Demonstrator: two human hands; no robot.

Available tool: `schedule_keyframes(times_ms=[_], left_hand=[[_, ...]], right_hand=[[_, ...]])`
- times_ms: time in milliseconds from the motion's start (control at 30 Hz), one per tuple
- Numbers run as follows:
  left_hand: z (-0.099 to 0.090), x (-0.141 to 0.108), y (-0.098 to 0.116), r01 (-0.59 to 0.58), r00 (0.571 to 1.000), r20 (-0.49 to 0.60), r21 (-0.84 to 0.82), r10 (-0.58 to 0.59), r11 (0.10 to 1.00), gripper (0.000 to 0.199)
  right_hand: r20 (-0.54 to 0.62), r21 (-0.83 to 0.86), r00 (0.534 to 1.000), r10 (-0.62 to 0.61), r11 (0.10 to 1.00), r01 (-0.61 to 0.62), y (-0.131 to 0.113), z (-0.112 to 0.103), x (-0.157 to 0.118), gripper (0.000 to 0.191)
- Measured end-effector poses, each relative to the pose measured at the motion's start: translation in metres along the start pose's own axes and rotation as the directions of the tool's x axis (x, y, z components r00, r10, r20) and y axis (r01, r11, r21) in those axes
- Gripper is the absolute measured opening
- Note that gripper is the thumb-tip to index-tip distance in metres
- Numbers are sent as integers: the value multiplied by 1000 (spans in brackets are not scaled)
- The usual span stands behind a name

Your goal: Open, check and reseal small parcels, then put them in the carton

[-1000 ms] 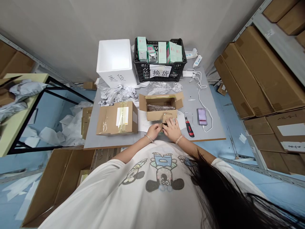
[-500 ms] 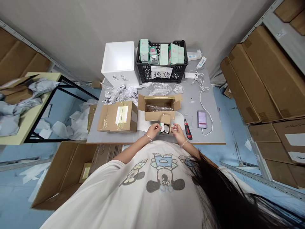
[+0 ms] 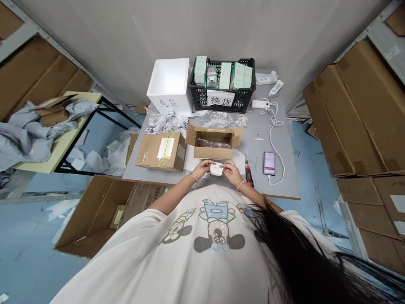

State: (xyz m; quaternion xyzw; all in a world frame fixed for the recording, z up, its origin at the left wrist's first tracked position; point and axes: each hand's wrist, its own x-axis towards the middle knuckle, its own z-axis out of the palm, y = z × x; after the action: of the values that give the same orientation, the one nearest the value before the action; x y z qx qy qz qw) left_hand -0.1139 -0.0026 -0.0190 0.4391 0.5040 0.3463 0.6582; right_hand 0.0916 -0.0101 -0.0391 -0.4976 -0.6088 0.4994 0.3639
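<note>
Closer together than half a second ago, the left hand (image 3: pixel 201 169) and right hand (image 3: pixel 233 174) are now brought to opposite sides of the small box (image 3: pixel 216 169), whose white face is newly shown. It is grasped by the fingertips of both, at the table's near edge; whether it is lifted cannot be told. If that light pinch slipped, it could be dropped; the knife (image 3: pixel 249 174), left just beside the right hand, could be knocked. On the grey table (image 3: pixel 289 183), an open carton (image 3: pixel 212 153) is placed beyond; brown boxes (image 3: pixel 370 114) are stacked at right.
</note>
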Motion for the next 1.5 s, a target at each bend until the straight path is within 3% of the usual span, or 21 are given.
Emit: schedule_keyframes(times_ms=[133, 300, 433, 600, 833, 1067, 1233, 1367, 1500], left_hand=[[-4, -9, -1, -44, 999, 0, 113, 44, 993, 26], [-7, -10, -11, -182, 982, -9, 226, 188, 957, 28], [-8, -7, -15, -218, 975, -1, 214, 223, 952, 30], [-8, -7, -15, -228, 973, 10, 238, 232, 944, 33], [-9, -9, -15, -251, 967, 45, 292, 249, 923, 34], [-8, -13, -19, -254, 964, 27, 371, 263, 893, 27], [-5, -19, -17, -293, 938, 10, 556, 347, 777, 32], [-4, -19, -9, -365, 914, 139, 688, 380, 627, 58], [0, -8, -5, -421, 905, 255, 655, 341, 627, 53]], right_hand=[[97, -217, 971, -218, 948, 234, -3, -13, -11, 29], [208, -436, 852, -481, 734, 520, -7, -15, -12, 28], [239, -457, 784, -573, 646, 611, -2, -12, -8, 22], [228, -472, 770, -596, 624, 623, 3, -11, -9, 22], [229, -478, 792, -566, 643, 598, 6, -11, -10, 23], [326, -509, 802, -501, 621, 596, 12, -13, -17, 28], [387, -499, 812, -437, 642, 582, 19, -13, -20, 40], [272, -449, 902, -335, 785, 427, 39, -8, -21, 86], [137, -355, 985, -104, 923, 147, 70, 0, -17, 110]])
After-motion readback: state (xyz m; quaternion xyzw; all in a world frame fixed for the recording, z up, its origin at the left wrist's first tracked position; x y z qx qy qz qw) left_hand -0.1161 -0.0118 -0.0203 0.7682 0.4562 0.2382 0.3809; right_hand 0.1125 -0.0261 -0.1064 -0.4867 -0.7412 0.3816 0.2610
